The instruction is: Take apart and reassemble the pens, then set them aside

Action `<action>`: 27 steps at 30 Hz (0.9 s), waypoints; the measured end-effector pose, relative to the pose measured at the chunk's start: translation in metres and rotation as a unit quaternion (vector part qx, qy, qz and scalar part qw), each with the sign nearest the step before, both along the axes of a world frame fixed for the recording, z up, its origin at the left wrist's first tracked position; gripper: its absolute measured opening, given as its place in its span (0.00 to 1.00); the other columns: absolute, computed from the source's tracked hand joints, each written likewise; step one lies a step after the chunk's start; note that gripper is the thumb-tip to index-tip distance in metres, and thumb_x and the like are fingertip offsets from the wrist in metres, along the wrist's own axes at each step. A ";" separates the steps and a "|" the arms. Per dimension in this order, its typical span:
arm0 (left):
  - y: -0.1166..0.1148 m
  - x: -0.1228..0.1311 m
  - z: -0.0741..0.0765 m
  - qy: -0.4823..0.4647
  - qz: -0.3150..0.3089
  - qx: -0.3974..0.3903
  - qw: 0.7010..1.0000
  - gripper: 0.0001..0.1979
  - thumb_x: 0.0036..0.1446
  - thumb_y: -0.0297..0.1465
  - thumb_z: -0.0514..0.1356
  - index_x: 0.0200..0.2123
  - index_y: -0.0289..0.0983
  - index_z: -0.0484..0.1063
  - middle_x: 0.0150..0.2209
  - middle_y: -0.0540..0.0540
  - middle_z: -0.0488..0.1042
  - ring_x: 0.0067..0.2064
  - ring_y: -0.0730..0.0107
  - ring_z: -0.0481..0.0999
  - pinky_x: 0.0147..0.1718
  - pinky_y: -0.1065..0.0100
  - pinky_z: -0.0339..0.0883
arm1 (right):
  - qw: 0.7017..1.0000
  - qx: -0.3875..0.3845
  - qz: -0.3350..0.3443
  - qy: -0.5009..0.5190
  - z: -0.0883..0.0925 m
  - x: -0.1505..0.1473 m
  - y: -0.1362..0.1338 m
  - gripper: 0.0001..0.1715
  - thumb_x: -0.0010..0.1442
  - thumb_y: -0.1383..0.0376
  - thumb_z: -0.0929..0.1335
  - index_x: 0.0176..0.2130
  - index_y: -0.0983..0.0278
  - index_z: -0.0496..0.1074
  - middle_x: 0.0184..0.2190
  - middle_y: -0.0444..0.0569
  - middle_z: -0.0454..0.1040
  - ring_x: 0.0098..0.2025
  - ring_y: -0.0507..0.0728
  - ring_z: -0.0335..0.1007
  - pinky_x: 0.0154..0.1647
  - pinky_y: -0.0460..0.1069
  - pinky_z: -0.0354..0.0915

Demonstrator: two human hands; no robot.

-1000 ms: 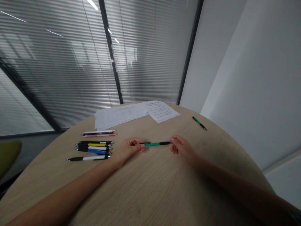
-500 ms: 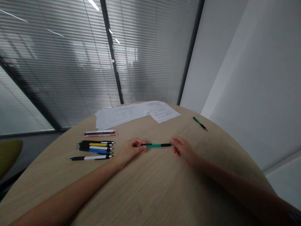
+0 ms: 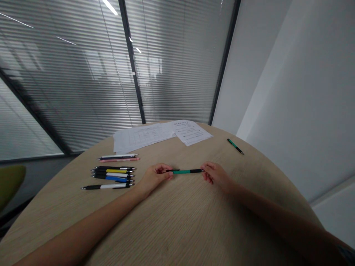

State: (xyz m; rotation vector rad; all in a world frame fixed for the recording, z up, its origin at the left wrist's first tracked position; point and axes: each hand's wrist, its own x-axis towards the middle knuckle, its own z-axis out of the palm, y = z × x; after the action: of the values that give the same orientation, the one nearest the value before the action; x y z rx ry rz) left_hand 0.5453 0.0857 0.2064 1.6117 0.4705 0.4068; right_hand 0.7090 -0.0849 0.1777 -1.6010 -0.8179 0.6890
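Note:
A green and black pen (image 3: 186,171) lies level just above the round wooden table (image 3: 177,221), held at both ends. My left hand (image 3: 155,176) pinches its left end with curled fingers. My right hand (image 3: 215,173) pinches its right end. Both forearms rest on the tabletop.
Several pens (image 3: 112,173) lie in a row to the left of my left hand, with two more pens (image 3: 118,157) behind them. Printed sheets of paper (image 3: 155,133) lie at the table's far side. Another green pen (image 3: 235,146) lies at the far right. Glass walls with blinds stand behind.
The hands and the pen between them have stayed almost still; only the view has shifted slightly.

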 end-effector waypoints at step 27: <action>-0.001 0.000 0.001 -0.024 0.012 -0.048 0.998 0.12 0.35 0.33 0.65 0.26 0.34 0.70 0.20 0.51 0.72 0.24 0.74 0.69 0.26 0.72 0.62 | 0.996 0.025 -0.029 -0.079 0.003 0.008 -0.001 0.12 0.42 0.58 0.69 0.28 0.61 0.67 0.24 0.42 0.73 0.29 0.54 0.69 0.34 0.50 0.62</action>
State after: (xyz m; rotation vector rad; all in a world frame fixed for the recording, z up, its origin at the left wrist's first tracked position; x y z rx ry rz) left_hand 0.5457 0.0848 0.2079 1.5019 0.4665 0.4346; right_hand 0.7168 -0.0859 0.1805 -1.6427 -0.8921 0.5009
